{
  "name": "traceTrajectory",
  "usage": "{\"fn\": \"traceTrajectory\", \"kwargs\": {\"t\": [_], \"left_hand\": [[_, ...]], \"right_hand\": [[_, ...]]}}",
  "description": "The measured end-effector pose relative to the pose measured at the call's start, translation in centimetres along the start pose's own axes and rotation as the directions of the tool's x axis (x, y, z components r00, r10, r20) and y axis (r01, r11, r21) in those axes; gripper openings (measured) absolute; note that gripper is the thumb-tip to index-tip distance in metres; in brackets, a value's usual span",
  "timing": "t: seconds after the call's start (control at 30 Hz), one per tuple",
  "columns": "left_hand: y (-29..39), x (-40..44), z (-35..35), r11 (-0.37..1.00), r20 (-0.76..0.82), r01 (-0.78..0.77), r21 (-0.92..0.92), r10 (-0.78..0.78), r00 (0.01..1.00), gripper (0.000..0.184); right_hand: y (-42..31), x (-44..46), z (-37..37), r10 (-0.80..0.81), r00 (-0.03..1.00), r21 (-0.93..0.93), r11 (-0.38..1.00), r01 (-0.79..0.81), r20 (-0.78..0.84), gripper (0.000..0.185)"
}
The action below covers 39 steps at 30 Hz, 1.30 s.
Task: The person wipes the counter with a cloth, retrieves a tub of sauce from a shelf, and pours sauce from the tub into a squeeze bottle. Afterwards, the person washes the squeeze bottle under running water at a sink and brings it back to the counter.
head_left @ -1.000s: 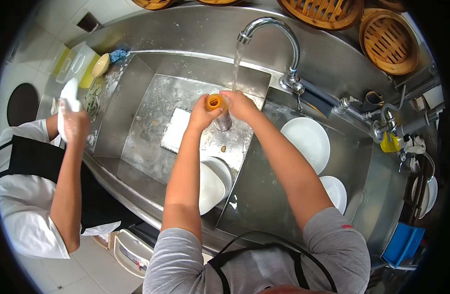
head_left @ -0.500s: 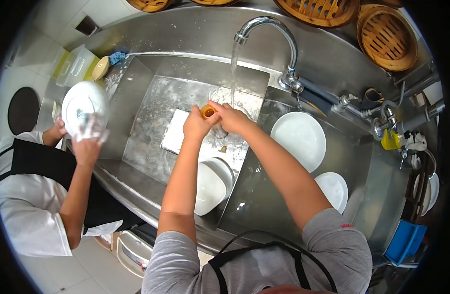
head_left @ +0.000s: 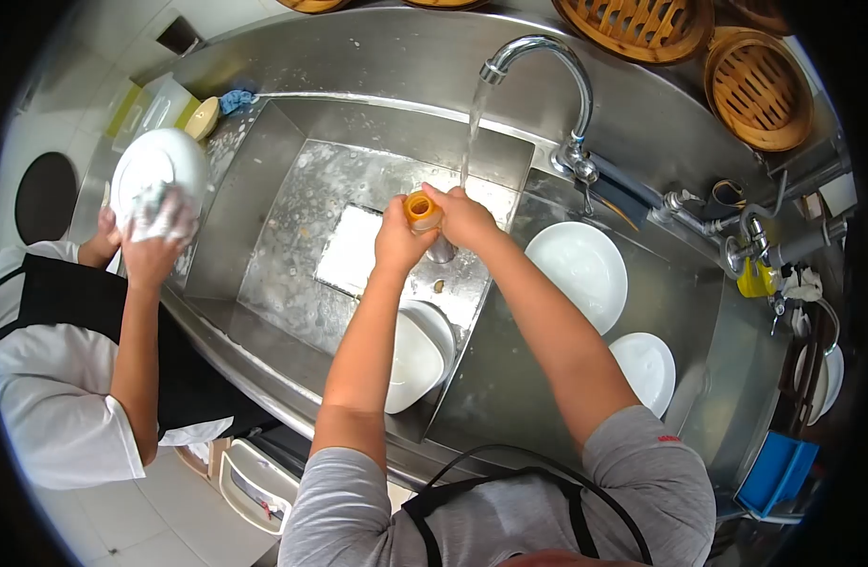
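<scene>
Both my hands are together over the left sink basin, closed around a small container with an orange rim [head_left: 421, 206]. Its round mouth faces up toward me, and its body looks paler below the rim. My left hand [head_left: 402, 241] grips it from the left, and my right hand [head_left: 464, 222] from the right. Just behind my right hand, a stream of water [head_left: 472, 132] falls from the curved faucet [head_left: 549, 43]. Below my hands, white bowls [head_left: 415, 369] sit stacked at the near side of the basin.
In the water-filled right basin lie a large white plate [head_left: 578, 274] and a smaller one [head_left: 644, 369]. At left, a co-worker's soapy hand [head_left: 155, 231] rubs a white dish [head_left: 160, 175]. Bamboo steamers [head_left: 760, 90] line the back ledge. A blue container [head_left: 776, 474] stands at right.
The view has shifted slightly. The container's orange mouth now shows more fully between my hands. The co-worker's dish has tilted and moved a little farther away.
</scene>
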<state>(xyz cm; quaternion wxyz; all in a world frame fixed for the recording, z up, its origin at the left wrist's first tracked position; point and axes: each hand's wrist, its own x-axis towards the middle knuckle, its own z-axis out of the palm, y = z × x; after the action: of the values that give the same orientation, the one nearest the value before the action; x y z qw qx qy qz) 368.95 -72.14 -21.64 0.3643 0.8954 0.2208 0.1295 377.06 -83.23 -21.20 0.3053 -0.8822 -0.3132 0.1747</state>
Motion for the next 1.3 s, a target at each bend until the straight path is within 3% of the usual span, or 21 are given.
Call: {"fn": "traceTrajectory", "kwargs": {"t": [0.1,0.23,0.33,0.37,0.4,0.43,0.47,0.53,0.6,0.63,0.73,0.83,0.97,1.07,1.17,1.23,1.3], "left_hand": [[1.7,-0.1,0.8,0.987,-0.048,0.151,0.064,-0.148,0.988,0.073],[2.3,-0.1,1.4,0.96,-0.099,0.265,0.087,-0.256,0.962,0.081],[2.0,0.4,0.0,0.944,0.026,0.267,0.195,-0.277,0.96,0.086],[1.7,0.6,-0.4,0.954,0.066,0.225,0.2,-0.242,0.968,0.09],[0.6,1.1,-0.5,0.964,0.092,0.022,0.265,-0.048,0.995,0.089],[-0.8,1.7,-0.4,0.929,0.132,-0.182,0.323,0.146,0.98,0.089],[-1.5,2.3,-0.4,0.85,0.182,-0.377,0.369,0.331,0.926,0.089],[-0.9,2.7,-1.1,0.916,0.289,-0.386,0.109,0.342,0.894,0.078],[-0.9,3.1,-1.2,0.937,0.388,-0.303,-0.175,0.348,0.853,0.072],[-0.9,3.1,-1.1,0.946,0.34,-0.3,-0.124,0.324,0.883,0.071],[-0.5,2.4,-0.2,0.974,0.144,-0.224,0.042,0.216,0.966,0.069],[0.9,1.8,0.5,0.984,-0.093,-0.043,0.17,0.059,0.994,0.07],[1.6,1.6,0.4,0.978,-0.073,0.096,0.186,-0.084,0.994,0.074],[1.6,1.8,0.6,0.977,-0.054,0.147,0.153,-0.14,0.989,0.076],[1.8,1.9,0.6,0.966,-0.009,0.189,0.174,-0.19,0.982,0.076],[1.8,1.9,0.3,0.954,0.016,0.193,0.228,-0.202,0.979,0.078],[0.1,2.6,-0.2,0.966,0.067,-0.1,0.239,0.087,0.994,0.082]], "right_hand": [[-0.8,-1.3,0.2,0.04,0.999,-0.181,0.983,-0.035,0.027,0.058],[-0.4,-3.2,0.9,0.033,0.999,-0.121,0.992,-0.035,-0.017,0.054],[0.2,-3.7,-0.4,-0.045,0.997,-0.056,0.998,0.041,-0.069,0.041],[0.4,-3.1,-1.5,-0.031,0.995,-0.028,0.999,0.028,-0.099,0.035],[0.4,-2.6,-2.4,-0.014,0.992,0.001,1.0,0.015,-0.128,0.029],[0.0,-1.9,-2.9,0.036,0.962,0.107,0.994,-0.006,-0.272,0.017],[0.4,-0.7,-3.0,0.014,0.952,0.168,0.985,0.039,-0.304,0.016],[1.5,1.7,-2.7,-0.022,0.929,0.282,0.95,0.134,-0.369,0.016],[1.1,2.7,-3.0,0.065,0.971,0.456,0.889,0.049,-0.23,0.015],[0.9,3.0,-3.0,0.098,0.983,0.533,0.846,-0.002,-0.153,0.014],[2.0,3.4,-1.4,0.042,0.995,0.359,0.933,-0.008,-0.087,0.022],[0.8,1.8,-0.7,0.027,1.0,-0.011,1.0,-0.027,-0.003,0.042],[-0.3,0.2,-1.0,0.001,0.997,-0.302,0.953,0.021,0.071,0.057],[-0.4,-1.1,-0.3,-0.044,0.999,-0.409,0.911,0.041,0.002,0.065],[-0.6,-2.5,0.7,-0.09,0.992,-0.42,0.907,0.044,-0.091,0.061],[-0.3,-3.0,-0.2,-0.149,0.988,-0.374,0.92,0.12,-0.049,0.05],[0.0,-3.2,-1.4,-0.151,0.986,-0.252,0.959,0.128,-0.071,0.039]]}}
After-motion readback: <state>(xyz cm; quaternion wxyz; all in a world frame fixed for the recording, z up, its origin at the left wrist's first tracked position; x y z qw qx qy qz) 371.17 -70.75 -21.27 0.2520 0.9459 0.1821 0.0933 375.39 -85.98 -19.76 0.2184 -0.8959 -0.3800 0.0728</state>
